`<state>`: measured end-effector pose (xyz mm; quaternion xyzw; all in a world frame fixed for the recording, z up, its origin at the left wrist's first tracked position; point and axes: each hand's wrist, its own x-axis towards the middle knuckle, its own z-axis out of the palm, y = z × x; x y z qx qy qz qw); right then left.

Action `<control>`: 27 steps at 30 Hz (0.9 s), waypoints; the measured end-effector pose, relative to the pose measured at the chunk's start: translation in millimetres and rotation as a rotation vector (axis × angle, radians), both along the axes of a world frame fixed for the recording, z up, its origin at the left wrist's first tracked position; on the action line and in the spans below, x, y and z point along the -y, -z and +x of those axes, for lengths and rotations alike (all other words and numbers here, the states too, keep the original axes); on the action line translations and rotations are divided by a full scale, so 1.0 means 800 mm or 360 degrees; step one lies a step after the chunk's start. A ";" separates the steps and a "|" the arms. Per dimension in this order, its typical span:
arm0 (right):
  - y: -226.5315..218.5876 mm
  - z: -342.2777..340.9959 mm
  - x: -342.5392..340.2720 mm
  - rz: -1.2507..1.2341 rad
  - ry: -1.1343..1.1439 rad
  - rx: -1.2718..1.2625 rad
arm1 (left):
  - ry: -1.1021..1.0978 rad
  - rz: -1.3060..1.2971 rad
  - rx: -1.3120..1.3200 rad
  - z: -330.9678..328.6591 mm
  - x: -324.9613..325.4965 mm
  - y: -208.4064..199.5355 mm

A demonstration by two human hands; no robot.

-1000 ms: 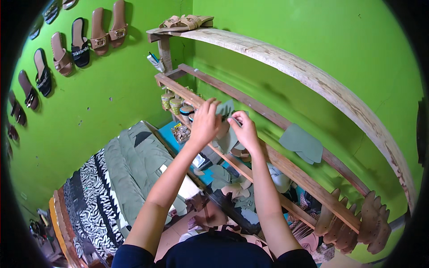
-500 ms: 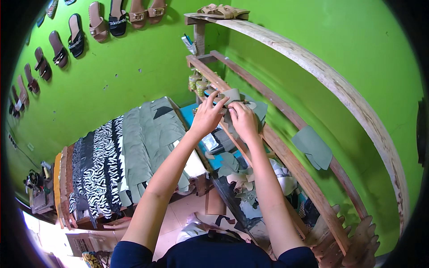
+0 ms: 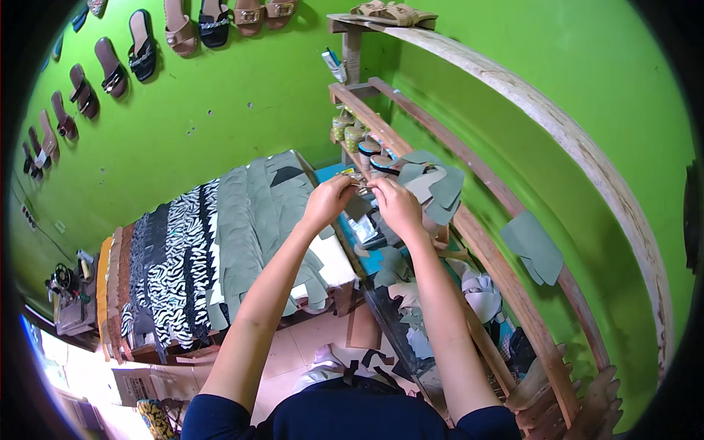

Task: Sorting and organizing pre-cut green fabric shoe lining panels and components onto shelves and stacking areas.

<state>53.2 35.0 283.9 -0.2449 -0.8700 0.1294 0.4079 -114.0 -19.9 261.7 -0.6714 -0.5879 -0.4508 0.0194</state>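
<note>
My left hand (image 3: pixel 329 203) and my right hand (image 3: pixel 397 210) meet fingertip to fingertip at the middle of the view, both closed in a pinch. A small dark grey-green piece of sheet material (image 3: pixel 357 208) hangs between them; its upper edge is hidden by the fingers. Just beyond my right hand, loose grey-green cut pieces (image 3: pixel 444 192) lie overlapping on the wooden rack rail. A table to the left bears long overlapping rows of grey-green cut pieces (image 3: pixel 246 220), beside rows of zebra-patterned pieces (image 3: pixel 183 253).
Sandals (image 3: pixel 142 45) hang on the green wall. The wooden rack (image 3: pixel 506 323) runs along my right, with heeled shoes (image 3: pixel 354 137) on its lower level. Under my right forearm is a dark-edged work table (image 3: pixel 389 323) strewn with scraps. A folded grey-green piece (image 3: pixel 533 248) hangs over the back rail.
Both hands have drawn back from the pieces on the rack and come lower, fingertips together. The view has shifted slightly left. The piece that stood up by my fingers no longer stands there.
</note>
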 end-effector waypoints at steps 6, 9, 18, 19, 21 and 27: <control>0.062 -0.022 0.002 -0.0479 -0.0221 0.0067 | -0.0155 -0.0331 0.0221 -0.036 0.047 0.050; 0.117 -0.037 -0.003 -0.0777 -0.0381 0.0063 | -0.0264 -0.0466 0.0310 -0.044 0.078 0.082; 0.231 -0.092 -0.004 -0.1199 -0.0589 0.0211 | -0.0574 -0.0800 0.1144 -0.057 0.145 0.232; 0.243 -0.096 -0.010 -0.1293 -0.0512 0.0230 | -0.0601 -0.0877 0.1126 -0.057 0.140 0.240; 0.253 -0.117 -0.007 -0.1299 -0.0530 0.0192 | -0.0633 -0.0769 0.1169 -0.070 0.140 0.264; 0.279 -0.163 -0.026 -0.0896 -0.0316 0.0109 | -0.0716 -0.0882 0.1106 -0.107 0.106 0.240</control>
